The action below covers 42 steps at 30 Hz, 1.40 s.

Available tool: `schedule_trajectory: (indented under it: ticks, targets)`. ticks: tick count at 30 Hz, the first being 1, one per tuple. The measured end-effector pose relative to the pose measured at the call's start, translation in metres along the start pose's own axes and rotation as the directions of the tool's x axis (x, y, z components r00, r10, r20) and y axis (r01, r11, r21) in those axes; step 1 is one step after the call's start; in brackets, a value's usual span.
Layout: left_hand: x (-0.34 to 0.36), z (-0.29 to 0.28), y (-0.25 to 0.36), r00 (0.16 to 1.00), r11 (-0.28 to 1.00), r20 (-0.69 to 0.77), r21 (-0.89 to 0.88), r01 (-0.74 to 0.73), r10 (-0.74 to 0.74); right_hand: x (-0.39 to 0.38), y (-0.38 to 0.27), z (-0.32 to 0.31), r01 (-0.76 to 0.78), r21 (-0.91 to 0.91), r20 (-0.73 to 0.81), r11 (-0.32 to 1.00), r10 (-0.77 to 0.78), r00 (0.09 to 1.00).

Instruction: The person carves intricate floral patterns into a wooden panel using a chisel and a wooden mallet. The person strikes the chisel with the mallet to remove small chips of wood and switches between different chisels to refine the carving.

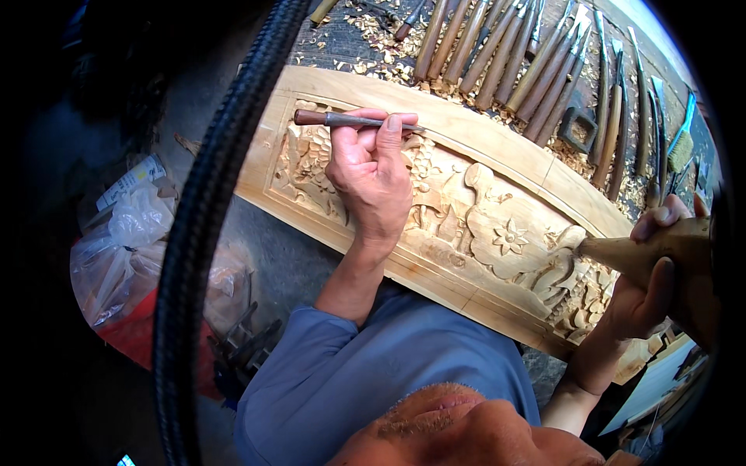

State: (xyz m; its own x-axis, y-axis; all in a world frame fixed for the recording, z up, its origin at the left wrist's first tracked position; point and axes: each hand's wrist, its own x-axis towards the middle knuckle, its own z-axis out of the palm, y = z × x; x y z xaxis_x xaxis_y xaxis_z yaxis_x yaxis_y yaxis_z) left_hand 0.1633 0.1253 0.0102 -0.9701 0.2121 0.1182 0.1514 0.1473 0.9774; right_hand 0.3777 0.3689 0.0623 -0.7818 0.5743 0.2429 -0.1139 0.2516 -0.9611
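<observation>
A long pale wooden panel (pixel 497 291) carved in relief with flowers and leaves lies across the bench. My left hand (pixel 371 172) is closed around a slim carving chisel (pixel 311 117), above the left half of the panel. The chisel lies nearly level, its dark handle end pointing left and its blade toward the panel's far raised border. My right hand (pixel 633 309) grips a tapered wooden mallet (pixel 680 242) over the panel's right end. The mallet is apart from the chisel, and part of it is cut off by the picture's dark rim.
Many wood-handled chisels (pixel 497 62) lie in a row beyond the panel among wood shavings (pixel 373 70). A square dark metal piece (pixel 577 130) and a green brush (pixel 681 147) lie at the far right. Plastic bags (pixel 128 256) are at the left, behind a black braided cable (pixel 206 202).
</observation>
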Motion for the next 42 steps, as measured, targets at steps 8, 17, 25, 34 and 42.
schedule_trajectory:
  ticks: [8,17,25,34,42]
  targets:
    - [0.001,0.003,0.008,0.996,0.988,0.078,0.144,-0.049,0.038,0.005,-0.006,0.023,-0.092,0.235,-0.158,0.968,0.131,0.979]
    - [0.011,0.0,0.002,0.958,0.913,0.136,0.296,-0.281,0.251,0.069,-0.052,0.091,0.292,-0.713,0.11,0.638,-0.311,0.944]
    - [0.015,0.003,-0.004,0.908,0.857,0.173,0.301,-0.417,0.381,0.104,-0.074,0.156,0.472,-0.237,-0.054,0.849,-0.497,0.866]
    - [0.01,-0.001,-0.012,0.85,0.762,0.182,0.38,-0.524,0.494,0.102,-0.065,0.152,0.67,-0.72,0.508,0.183,-0.518,0.688]
    - [0.019,-0.004,-0.009,0.982,0.987,0.12,0.053,-0.151,0.144,0.111,-0.094,0.149,0.655,-0.627,0.271,0.423,-0.67,0.691]
